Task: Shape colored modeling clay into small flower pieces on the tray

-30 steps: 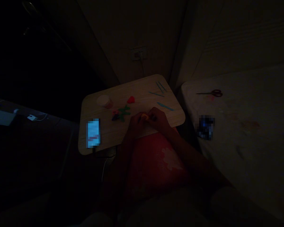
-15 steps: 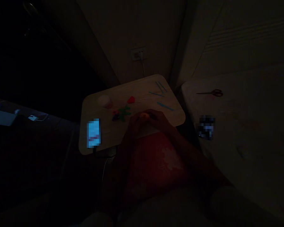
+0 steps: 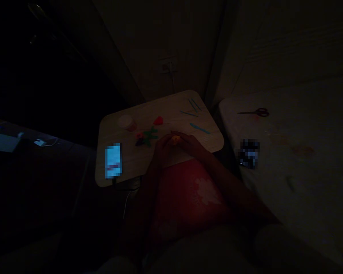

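Over the near edge of a small wooden-topped table (image 3: 137, 161), my left hand (image 3: 161, 146) and my right hand (image 3: 190, 144) come together around an orange lump of modelling clay (image 3: 175, 140). Both hands are closed on it from either side; the dim light hides the exact finger grip. Left of them lie green clay strips (image 3: 150, 136), with a dark purple piece (image 3: 139, 142) and a small orange-red piece (image 3: 140, 135) beside them. A bright red clay lump (image 3: 158, 120) sits farther back.
A pale tub (image 3: 126, 122) and a lit phone (image 3: 113, 160) stand on the table's left. Thin blue sticks (image 3: 193, 106) and a blue modelling knife (image 3: 199, 128) lie right. Scissors (image 3: 258, 112) and a blurred dark object (image 3: 248, 153) rest on the pale surface at right.
My hands have shifted slightly around the orange clay, and more of the lump shows between them. The things on the table stay where they were.
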`<state>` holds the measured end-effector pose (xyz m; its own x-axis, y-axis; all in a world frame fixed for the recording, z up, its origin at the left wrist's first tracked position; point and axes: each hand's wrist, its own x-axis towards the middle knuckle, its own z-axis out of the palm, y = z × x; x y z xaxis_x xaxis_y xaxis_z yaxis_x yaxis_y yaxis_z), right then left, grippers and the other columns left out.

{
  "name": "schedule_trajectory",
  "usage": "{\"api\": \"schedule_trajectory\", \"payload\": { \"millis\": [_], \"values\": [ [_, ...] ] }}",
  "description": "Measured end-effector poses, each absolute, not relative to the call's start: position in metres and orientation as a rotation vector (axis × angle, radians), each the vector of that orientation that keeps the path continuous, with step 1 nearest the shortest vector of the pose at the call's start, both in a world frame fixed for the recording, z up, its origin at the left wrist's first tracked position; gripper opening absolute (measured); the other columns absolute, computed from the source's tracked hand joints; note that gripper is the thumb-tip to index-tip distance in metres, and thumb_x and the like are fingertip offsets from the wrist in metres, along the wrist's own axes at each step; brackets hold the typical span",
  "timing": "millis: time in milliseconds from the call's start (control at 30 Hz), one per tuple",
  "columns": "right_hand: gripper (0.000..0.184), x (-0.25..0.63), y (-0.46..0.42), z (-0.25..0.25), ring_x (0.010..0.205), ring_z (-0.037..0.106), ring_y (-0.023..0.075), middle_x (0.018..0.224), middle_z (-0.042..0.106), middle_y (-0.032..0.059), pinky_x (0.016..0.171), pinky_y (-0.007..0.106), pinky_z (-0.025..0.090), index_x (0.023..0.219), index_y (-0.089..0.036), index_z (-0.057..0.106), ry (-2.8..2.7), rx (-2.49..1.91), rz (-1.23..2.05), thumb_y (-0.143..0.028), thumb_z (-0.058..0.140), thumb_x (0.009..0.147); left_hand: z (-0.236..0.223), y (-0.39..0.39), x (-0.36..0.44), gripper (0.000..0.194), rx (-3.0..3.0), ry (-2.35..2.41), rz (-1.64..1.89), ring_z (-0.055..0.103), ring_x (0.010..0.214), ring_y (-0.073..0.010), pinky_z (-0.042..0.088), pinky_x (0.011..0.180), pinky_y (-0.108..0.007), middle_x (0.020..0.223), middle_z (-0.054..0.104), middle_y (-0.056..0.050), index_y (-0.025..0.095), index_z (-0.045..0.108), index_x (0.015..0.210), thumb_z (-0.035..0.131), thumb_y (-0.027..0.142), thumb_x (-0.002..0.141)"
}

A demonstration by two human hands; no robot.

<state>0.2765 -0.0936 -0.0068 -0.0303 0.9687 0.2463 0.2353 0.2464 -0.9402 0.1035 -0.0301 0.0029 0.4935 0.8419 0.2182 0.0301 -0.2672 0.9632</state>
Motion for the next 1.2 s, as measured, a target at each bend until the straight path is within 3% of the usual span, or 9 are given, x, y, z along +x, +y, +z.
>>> {"api": "schedule_trajectory", "payload": {
  "millis": [133, 367, 633, 867, 1200],
  "values": [
    [0.054, 0.276, -0.093, -0.004, 0.136, 0.064, 0.0263, 0.145, 0.069, 0.0050, 0.122, 0.045, 0.044, 0.144, -0.029, 0.068, -1.475, -1.155, 0.914, -0.059, 0.054, 0.101, 0.004, -0.029, 0.100, 0.044, 1.694, 0.791, 0.905, 0.074, 0.092, -0.0227, 0.060, 0.086, -0.035, 0.101, 0.081, -0.009, 0.018, 0.080, 0.101, 0.074, 0.059, 0.088],
    [0.042, 0.274, -0.093, -0.009, 0.123, 0.072, 0.0281, 0.131, 0.077, 0.0036, 0.112, 0.044, 0.053, 0.130, -0.030, 0.077, -1.457, -1.257, 0.835, -0.052, 0.061, 0.098, 0.003, -0.029, 0.098, 0.043, 1.766, 0.803, 0.860, 0.076, 0.094, -0.0251, 0.061, 0.089, -0.038, 0.103, 0.082, -0.010, 0.018, 0.082, 0.100, 0.074, 0.058, 0.089],
    [0.034, 0.270, -0.087, -0.010, 0.106, 0.077, 0.0275, 0.116, 0.082, 0.0085, 0.096, 0.040, 0.060, 0.118, -0.021, 0.081, -1.429, -1.387, 0.725, -0.034, 0.063, 0.092, 0.004, -0.030, 0.100, 0.050, 1.819, 0.763, 0.817, 0.075, 0.107, -0.0276, 0.059, 0.098, -0.040, 0.117, 0.081, -0.011, 0.018, 0.081, 0.112, 0.065, 0.062, 0.094],
    [0.030, 0.260, -0.086, -0.003, 0.097, 0.077, 0.0278, 0.109, 0.082, 0.0112, 0.090, 0.040, 0.060, 0.114, -0.019, 0.077, -1.398, -1.670, 0.640, -0.026, 0.065, 0.088, -0.001, -0.027, 0.100, 0.046, 1.822, 0.738, 0.789, 0.074, 0.113, -0.0289, 0.055, 0.108, -0.045, 0.122, 0.080, -0.011, 0.020, 0.080, 0.116, 0.063, 0.058, 0.096],
    [0.027, 0.245, -0.090, 0.015, 0.094, 0.071, 0.0313, 0.102, 0.077, 0.0128, 0.079, 0.039, 0.054, 0.110, -0.021, 0.068, -1.423, -1.974, 0.483, -0.033, 0.060, 0.088, 0.003, -0.029, 0.103, 0.049, 1.773, 0.723, 0.800, 0.073, 0.115, -0.0276, 0.054, 0.110, -0.044, 0.125, 0.079, -0.011, 0.019, 0.080, 0.115, 0.061, 0.060, 0.097]
  ]
}}
